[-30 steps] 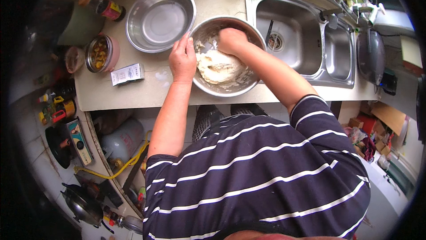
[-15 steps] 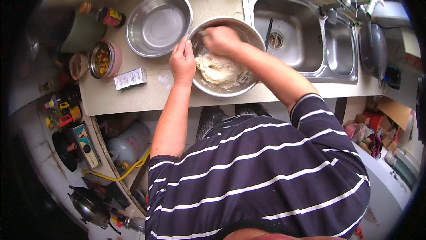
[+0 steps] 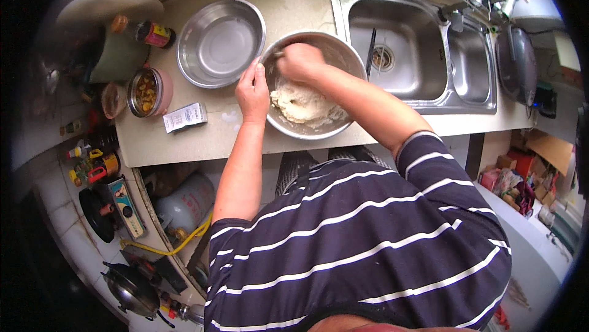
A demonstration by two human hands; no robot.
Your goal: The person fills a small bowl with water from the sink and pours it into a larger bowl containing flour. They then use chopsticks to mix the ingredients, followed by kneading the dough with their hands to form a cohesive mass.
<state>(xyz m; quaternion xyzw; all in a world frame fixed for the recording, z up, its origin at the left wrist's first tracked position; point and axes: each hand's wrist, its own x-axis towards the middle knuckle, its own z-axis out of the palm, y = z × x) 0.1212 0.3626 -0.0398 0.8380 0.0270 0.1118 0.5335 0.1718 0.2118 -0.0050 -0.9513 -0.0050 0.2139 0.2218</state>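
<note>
On the counter in front of me is a steel mixing bowl [image 3: 345, 56] with pale, lumpy dough [image 3: 300, 104] in its near part. My left hand [image 3: 252, 89] grips the bowl's left rim, thumb on top along the edge. Inside the bowl, at its far left wall, my right hand [image 3: 300, 62] is closed and slightly blurred. Whatever it holds, if anything, cannot be made out. Touching or nearly touching the bowl's upper left side is a second steel basin [image 3: 219, 43], with nothing visible in it.
A double steel sink [image 3: 399, 43] lies to the right, with dark chopsticks [image 3: 371, 50] in its larger basin. Left of me stand a small carton [image 3: 185, 117], a pink pot of yellow food [image 3: 161, 91] and a dark bottle [image 3: 154, 34]. A gas cylinder [image 3: 187, 200] sits below the counter.
The whole view has shifted slightly, with the counter lower in it. My right hand stays near the bowl's far left wall; my left hand keeps its hold on the rim.
</note>
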